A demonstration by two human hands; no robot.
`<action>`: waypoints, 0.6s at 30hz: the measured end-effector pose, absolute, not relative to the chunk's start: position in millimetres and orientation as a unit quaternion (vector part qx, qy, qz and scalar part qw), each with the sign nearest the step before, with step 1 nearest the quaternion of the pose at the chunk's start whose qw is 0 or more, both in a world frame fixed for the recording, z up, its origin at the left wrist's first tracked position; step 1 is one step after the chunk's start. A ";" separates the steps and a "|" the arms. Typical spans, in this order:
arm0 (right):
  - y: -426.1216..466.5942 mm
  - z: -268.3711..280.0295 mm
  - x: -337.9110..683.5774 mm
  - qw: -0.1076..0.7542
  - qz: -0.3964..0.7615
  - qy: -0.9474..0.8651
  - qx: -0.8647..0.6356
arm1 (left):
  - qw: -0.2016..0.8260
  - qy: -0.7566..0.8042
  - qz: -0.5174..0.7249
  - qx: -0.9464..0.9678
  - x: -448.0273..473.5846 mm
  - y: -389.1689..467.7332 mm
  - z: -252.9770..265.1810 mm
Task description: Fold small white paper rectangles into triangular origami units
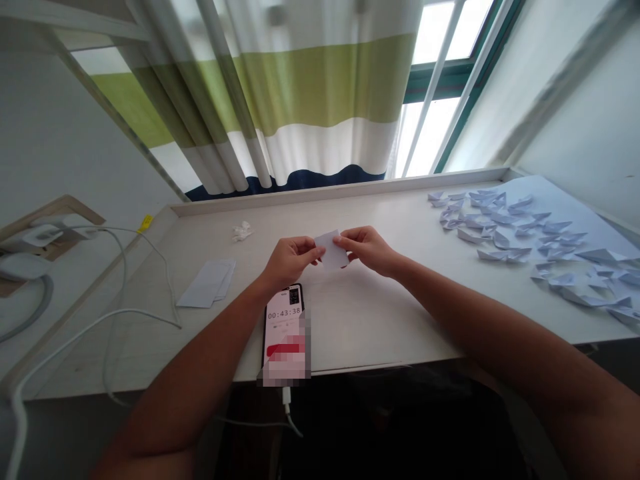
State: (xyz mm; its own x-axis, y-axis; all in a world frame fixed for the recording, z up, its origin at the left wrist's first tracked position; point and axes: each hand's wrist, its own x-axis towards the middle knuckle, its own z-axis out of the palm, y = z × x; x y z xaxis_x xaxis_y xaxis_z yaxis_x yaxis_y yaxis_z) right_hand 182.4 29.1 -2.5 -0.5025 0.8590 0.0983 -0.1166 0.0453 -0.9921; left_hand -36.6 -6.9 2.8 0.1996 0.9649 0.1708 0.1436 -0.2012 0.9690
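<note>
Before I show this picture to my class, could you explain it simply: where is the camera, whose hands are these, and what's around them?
There is no machine here. A person wears a camera on the head, looking forward and down at their own bare hands. The left hand and right hand pinch a small white paper between them above a pale desk. Near the left forearm lies a phone showing a timer. Further left are flat white sheets and a crumpled white scrap. Many folded paper pieces lie on the right.
</note>
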 end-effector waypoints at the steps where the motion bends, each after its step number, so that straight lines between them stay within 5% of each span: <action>1: 29.6 -3.6 181.4 0.399 0.615 -0.609 -0.303 | 0.451 0.442 0.454 0.629 -36.6 -7.0 3.2; 18: 24.5 -12.3 188.2 0.427 0.570 -0.634 -0.301 | 0.465 0.430 0.417 0.652 -35.0 -11.9 7.5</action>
